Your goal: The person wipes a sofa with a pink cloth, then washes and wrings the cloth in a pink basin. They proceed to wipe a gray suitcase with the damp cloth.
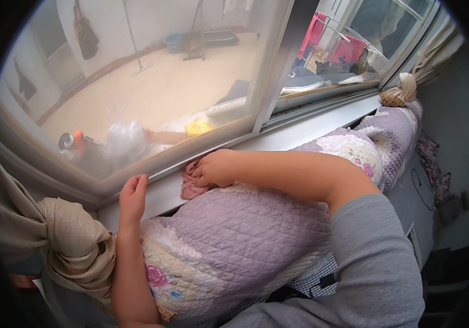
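A crumpled pink cloth (pixel 195 184) lies on the white window sill (pixel 158 199), pressed down by my right hand (pixel 218 166), whose fingers are closed on it. My left hand (pixel 134 199) is raised at the left end of the sill, close to the lower frame of the window. Its fingers are bent together and I see nothing in them, though the palm side is partly hidden. A quilted lilac cover with flowers (pixel 242 238) bulges up along the sill, under my right forearm.
Knotted beige curtains hang at the left (pixel 74 242) and far right (pixel 402 90). The sliding window's glass (pixel 156 94) rises beyond the sill. Behind it are a yellow packet (pixel 197 128), a clear plastic bag (pixel 125 141) and a drying rack with pink cloths (pixel 347 49).
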Tool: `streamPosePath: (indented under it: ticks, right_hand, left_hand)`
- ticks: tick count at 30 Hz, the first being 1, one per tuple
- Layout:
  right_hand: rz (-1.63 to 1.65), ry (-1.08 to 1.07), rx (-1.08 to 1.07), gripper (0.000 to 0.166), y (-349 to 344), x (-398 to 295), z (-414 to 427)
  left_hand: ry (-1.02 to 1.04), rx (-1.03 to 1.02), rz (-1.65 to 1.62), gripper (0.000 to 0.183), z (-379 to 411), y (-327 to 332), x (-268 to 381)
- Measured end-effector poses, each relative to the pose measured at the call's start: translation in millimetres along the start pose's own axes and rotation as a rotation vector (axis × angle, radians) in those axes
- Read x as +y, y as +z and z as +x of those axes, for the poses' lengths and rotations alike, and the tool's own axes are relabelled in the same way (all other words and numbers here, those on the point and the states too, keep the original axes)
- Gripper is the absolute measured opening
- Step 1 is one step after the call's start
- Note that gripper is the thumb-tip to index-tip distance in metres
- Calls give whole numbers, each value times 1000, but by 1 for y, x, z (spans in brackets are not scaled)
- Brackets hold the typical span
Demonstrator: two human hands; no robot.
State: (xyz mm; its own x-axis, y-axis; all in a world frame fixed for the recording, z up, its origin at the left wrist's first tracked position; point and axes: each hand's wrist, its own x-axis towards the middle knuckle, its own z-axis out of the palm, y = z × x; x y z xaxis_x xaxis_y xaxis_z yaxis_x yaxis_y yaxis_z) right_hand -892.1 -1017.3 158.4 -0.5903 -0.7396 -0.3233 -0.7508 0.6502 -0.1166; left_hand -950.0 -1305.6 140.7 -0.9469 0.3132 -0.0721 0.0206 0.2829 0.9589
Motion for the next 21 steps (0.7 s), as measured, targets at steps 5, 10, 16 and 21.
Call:
streamPosePath:
  ticks: [5, 10, 16, 21]
  right_hand:
    - [-38, 131, -261, 53, -3, 17, -52]
    - [-295, -2, -48, 53, 21, 33, -93]
    - [-333, -118, 185, 48, 51, 54, -99]
    - [-287, -2, 141, 45, 40, 41, -97]
  left_hand:
    - [-21, -25, 10, 28, 0, 1, 2]
    - [-31, -61, -36, 28, -2, -2, -1]
    - [-73, -80, -11, 26, -5, 3, 8]
    - [-84, -87, -12, 24, -5, -1, 3]
